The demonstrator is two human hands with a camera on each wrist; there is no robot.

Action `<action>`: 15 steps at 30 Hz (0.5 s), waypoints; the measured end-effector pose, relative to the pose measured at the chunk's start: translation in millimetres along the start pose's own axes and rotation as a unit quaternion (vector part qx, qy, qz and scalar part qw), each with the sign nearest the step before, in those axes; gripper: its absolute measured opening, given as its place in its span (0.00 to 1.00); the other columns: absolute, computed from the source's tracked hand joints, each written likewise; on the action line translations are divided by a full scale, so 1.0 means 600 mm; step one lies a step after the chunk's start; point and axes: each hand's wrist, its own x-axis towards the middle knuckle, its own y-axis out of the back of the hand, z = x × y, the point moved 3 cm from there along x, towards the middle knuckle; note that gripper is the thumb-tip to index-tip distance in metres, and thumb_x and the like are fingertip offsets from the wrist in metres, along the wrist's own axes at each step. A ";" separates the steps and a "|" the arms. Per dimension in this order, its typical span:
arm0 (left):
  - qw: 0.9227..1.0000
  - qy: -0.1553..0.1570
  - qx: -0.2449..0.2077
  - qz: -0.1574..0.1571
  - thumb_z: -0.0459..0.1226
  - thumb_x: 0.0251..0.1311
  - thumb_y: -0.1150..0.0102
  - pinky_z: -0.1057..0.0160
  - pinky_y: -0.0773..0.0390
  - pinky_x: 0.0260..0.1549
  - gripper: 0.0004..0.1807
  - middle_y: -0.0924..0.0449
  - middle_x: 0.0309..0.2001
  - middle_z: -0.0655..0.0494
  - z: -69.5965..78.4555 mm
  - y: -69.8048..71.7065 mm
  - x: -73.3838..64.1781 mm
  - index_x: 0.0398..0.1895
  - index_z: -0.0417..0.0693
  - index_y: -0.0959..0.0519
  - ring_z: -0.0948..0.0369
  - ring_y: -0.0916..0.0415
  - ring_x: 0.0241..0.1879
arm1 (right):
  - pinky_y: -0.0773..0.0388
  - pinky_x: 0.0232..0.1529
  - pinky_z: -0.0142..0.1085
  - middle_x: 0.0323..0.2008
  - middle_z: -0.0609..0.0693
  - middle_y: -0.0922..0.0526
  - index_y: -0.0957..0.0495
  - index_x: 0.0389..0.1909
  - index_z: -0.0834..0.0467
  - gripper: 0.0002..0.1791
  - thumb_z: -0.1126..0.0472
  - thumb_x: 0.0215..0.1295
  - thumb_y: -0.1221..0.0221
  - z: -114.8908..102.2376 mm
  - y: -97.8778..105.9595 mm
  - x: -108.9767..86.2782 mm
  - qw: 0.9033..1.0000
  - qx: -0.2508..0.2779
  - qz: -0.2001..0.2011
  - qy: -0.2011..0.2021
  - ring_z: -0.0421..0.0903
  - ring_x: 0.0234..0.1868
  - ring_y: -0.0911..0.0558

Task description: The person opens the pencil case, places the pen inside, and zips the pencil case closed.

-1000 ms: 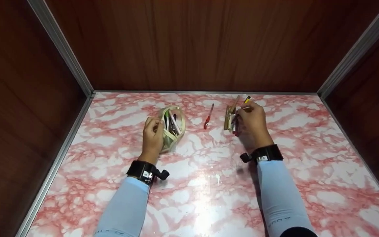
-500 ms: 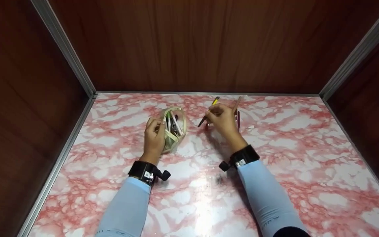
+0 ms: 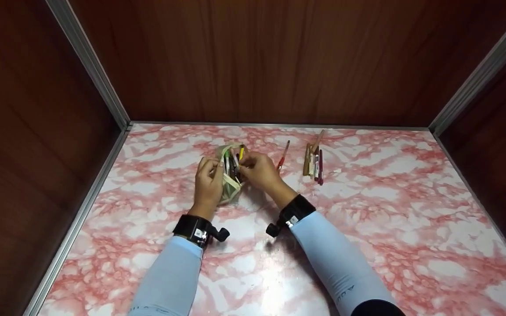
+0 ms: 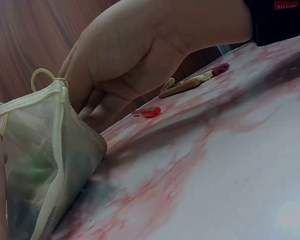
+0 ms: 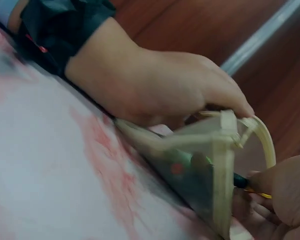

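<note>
A pale green mesh pencil case (image 3: 229,195) lies with its mouth open on the table, several pens inside it. My left hand (image 3: 208,180) grips the case's left rim between thumb and fingers. At the opposite rim, my right hand (image 3: 259,172) pinches a black and yellow pen (image 3: 241,152). In the right wrist view the black part of this pen (image 5: 240,180) reaches into the mouth of the case (image 5: 222,185). The left wrist view has the case's mesh side (image 4: 40,145) close up, with the right hand (image 4: 120,55) behind it; the held pen is hidden there.
A red pen (image 3: 281,160) lies on the marbled table (image 3: 389,210), right of my right hand. Farther right lies a loose bunch of several pens, including a brown one (image 3: 307,160) and a dark purple one (image 3: 321,167). Wood-look walls (image 3: 253,61) enclose the table.
My right hand has picked up the black and yellow pen from the bunch and carried it left to the pencil case. The left hand has stayed at the rim.
</note>
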 end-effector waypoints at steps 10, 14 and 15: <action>1.000 -0.003 0.004 0.010 0.31 0.79 0.36 0.52 0.14 0.62 0.08 0.18 0.51 0.44 0.000 -0.003 0.001 0.37 0.35 0.16 0.52 0.18 0.59 | 0.18 0.42 0.30 0.39 0.57 0.05 0.07 0.38 0.64 0.06 0.64 0.73 0.24 -0.024 -0.016 -0.001 0.997 -0.064 -0.033 0.036 0.40 0.38 0.15; 1.000 -0.009 0.011 0.012 0.30 0.78 0.36 0.55 0.15 0.60 0.08 0.18 0.51 0.45 0.000 -0.004 0.002 0.38 0.35 0.16 0.53 0.19 0.58 | 0.12 0.48 0.36 0.43 0.57 0.04 0.05 0.42 0.63 0.06 0.63 0.75 0.26 -0.015 0.005 -0.002 0.997 -0.070 -0.026 0.028 0.45 0.42 0.10; 1.000 -0.011 0.011 0.011 0.30 0.78 0.36 0.57 0.15 0.59 0.08 0.18 0.51 0.44 0.001 -0.004 0.002 0.37 0.35 0.16 0.53 0.19 0.57 | 0.11 0.50 0.38 0.44 0.58 0.04 0.05 0.43 0.63 0.06 0.63 0.75 0.27 -0.011 0.013 -0.002 0.997 -0.070 -0.022 0.023 0.47 0.43 0.10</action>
